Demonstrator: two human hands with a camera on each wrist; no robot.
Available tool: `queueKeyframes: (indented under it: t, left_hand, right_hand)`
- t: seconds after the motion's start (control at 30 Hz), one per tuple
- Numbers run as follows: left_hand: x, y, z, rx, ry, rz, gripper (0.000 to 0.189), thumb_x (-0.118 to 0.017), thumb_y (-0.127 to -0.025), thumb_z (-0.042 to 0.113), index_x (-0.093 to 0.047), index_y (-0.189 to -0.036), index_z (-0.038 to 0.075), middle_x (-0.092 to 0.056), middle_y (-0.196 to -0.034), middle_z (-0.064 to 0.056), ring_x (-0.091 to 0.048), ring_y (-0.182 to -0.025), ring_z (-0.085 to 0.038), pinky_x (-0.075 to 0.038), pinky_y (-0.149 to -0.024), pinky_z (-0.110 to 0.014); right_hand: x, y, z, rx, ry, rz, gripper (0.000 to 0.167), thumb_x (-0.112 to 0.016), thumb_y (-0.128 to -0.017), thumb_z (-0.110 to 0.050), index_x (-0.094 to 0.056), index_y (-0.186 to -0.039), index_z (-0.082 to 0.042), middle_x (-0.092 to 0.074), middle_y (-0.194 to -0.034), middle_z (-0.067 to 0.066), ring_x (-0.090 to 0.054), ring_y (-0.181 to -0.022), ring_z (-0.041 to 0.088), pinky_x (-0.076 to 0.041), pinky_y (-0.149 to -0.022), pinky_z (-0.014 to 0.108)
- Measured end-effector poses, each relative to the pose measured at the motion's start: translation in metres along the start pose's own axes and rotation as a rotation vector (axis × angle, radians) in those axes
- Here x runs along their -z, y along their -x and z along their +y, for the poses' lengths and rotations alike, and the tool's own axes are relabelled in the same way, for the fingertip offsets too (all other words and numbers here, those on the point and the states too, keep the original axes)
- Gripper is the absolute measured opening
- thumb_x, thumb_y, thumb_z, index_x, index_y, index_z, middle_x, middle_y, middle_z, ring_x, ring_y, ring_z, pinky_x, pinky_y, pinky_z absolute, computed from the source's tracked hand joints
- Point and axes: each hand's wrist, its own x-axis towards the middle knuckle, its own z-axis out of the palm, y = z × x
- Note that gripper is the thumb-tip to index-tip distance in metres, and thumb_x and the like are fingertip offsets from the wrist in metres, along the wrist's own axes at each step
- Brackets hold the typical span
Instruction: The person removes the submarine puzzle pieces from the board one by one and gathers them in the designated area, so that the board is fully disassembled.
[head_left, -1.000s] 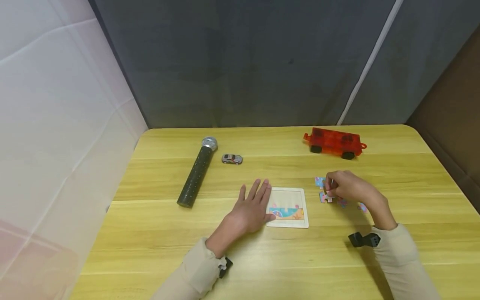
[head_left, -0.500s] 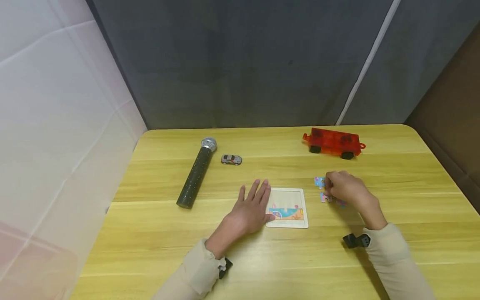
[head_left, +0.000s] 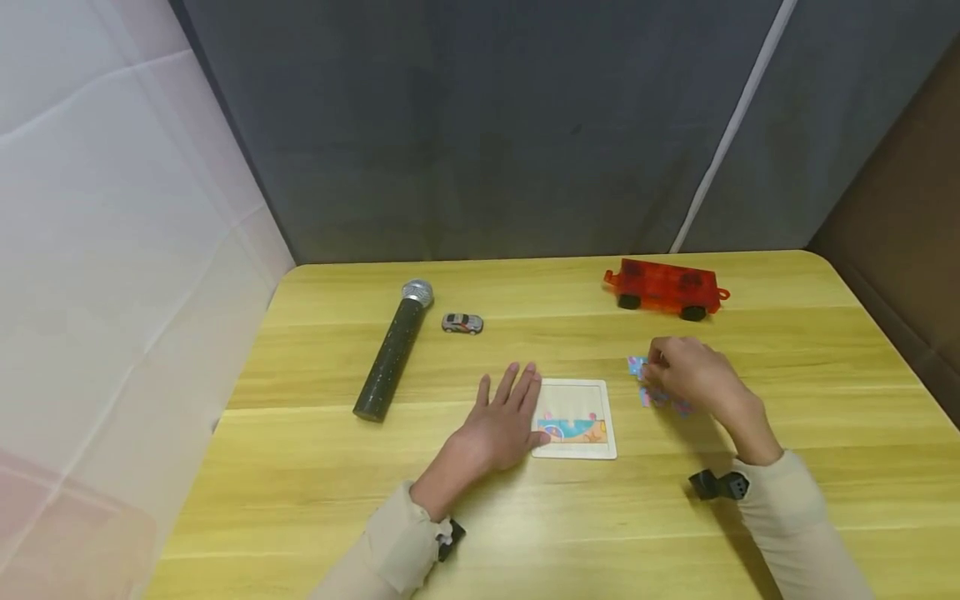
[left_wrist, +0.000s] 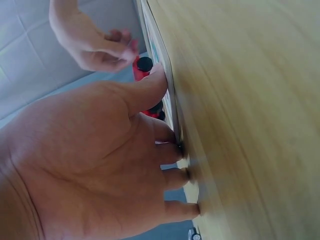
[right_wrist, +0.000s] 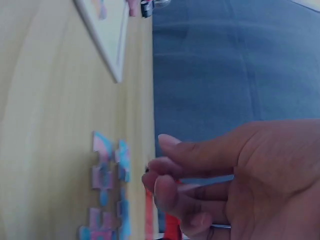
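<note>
In the head view, my left hand (head_left: 498,430) lies at the left side of a pale puzzle tray (head_left: 573,452). Its thumb rests over the tray's edge and its other fingers (left_wrist: 176,178) reach straight down to the table. A strip of joined beach-picture pieces (head_left: 573,429) fills the tray's lower part; the upper part is bare. Over the loose blue-and-pink puzzle pieces (head_left: 637,367) right of the tray hovers my right hand (head_left: 696,375). Its fingers are loosely bent, thumb apart from them, and nothing shows between them in the right wrist view. Several pieces (right_wrist: 102,177) lie beneath.
A black speckled microphone (head_left: 390,358) lies at the left, beside a small silver toy car (head_left: 462,323). At the back right stands a red see-through toy wagon (head_left: 667,287) with black wheels. Grey fabric (head_left: 480,133) rises behind the wooden table (head_left: 300,500).
My right hand has shifted a little left over the loose pieces, and the pieces under it show in a slightly different arrangement. The left hand and tray have stayed put.
</note>
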Motion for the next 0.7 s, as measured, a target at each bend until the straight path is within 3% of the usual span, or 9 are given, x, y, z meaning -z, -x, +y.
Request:
queueKeyframes:
  t: [0.17,0.43,0.57,0.7]
  left_hand:
    - [0.002,0.001,-0.001,-0.019,0.036,-0.018,0.084,-0.048,-0.116,0.048,-0.011,-0.176,0.002,-0.002,-0.186,-0.015,0.001,-0.172,-0.035,-0.01,-0.137,-0.064]
    - [0.006,-0.001,0.004,-0.052,0.08,-0.02,0.084,-0.049,-0.117,0.046,-0.01,-0.175,0.0,0.0,-0.185,-0.018,0.004,-0.172,-0.036,-0.008,-0.138,-0.06]
    - [0.005,0.003,0.014,-0.082,0.006,0.002,0.084,-0.051,-0.115,0.047,-0.014,-0.176,0.002,-0.002,-0.186,-0.016,0.001,-0.173,-0.032,-0.01,-0.139,-0.057]
    - [0.004,0.014,0.03,-0.093,-0.088,-0.031,0.084,-0.052,-0.114,0.052,-0.018,-0.176,0.007,-0.007,-0.186,-0.01,-0.005,-0.173,-0.027,-0.013,-0.139,-0.055]
  right_hand:
    - [0.005,0.001,-0.006,0.075,-0.017,0.04,0.014,-0.068,-0.109,-0.013,-0.074,-0.104,-0.001,-0.078,-0.098,0.013,-0.057,-0.065,0.016,-0.051,-0.066,0.036]
    - [0.009,0.006,-0.008,0.202,-0.04,0.095,0.01,-0.069,-0.106,-0.007,-0.074,-0.099,-0.001,-0.077,-0.091,0.009,-0.057,-0.064,0.011,-0.053,-0.069,0.037]
    - [0.01,0.008,-0.012,0.228,-0.035,0.118,0.011,-0.071,-0.106,-0.009,-0.074,-0.1,-0.001,-0.077,-0.09,0.007,-0.059,-0.067,0.011,-0.055,-0.07,0.038]
    - [0.01,0.008,-0.014,0.249,-0.039,0.132,0.011,-0.071,-0.107,-0.01,-0.075,-0.1,-0.002,-0.077,-0.089,0.005,-0.063,-0.07,0.012,-0.057,-0.071,0.04]
